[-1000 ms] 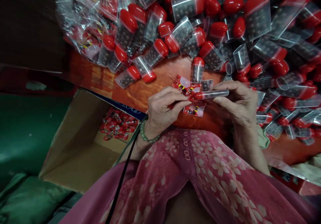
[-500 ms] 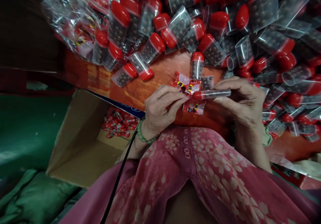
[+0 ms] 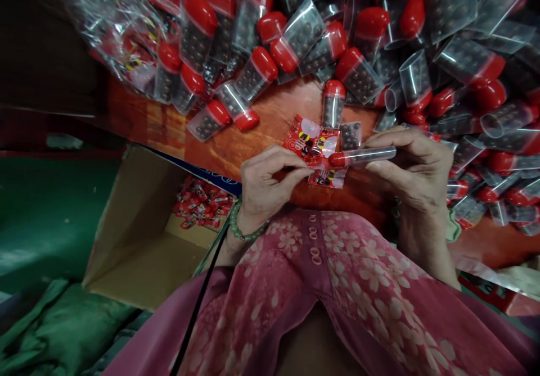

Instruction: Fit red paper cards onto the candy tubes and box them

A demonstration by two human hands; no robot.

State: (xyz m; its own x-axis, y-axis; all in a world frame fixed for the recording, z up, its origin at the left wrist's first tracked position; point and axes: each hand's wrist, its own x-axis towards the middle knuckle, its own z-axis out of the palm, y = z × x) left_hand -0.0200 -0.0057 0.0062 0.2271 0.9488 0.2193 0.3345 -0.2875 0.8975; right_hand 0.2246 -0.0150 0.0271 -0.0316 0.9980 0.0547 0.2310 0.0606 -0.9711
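Note:
My left hand [image 3: 270, 182], with a green bead bracelet at the wrist, is closed in a pinch on the edge of a small red printed plastic bag [image 3: 319, 164]. Its opening is too small to make out. Thumb and fingers of my right hand [image 3: 415, 168] grip a clear tube with a rounded red cap [image 3: 367, 155], held level, cap towards the left hand. Underneath, more red printed bags [image 3: 304, 134] lie on the table. A red-capped tube of dark beads [image 3: 333, 105] and a clear bead-filled container [image 3: 351, 136] lie just beyond.
A large heap of red-capped bead tubes [image 3: 297, 36] covers the far and right side of the orange-brown table [image 3: 152, 128]. Crinkled clear plastic [image 3: 101, 22] lies far left. Below the table's left edge stands a cardboard box [image 3: 126, 241] with red packets [image 3: 202, 204] inside.
The capped tube has shifted slightly right with my right hand, widening the gap to my left fingertips. The left hand keeps its pinch. The whole view has moved a little.

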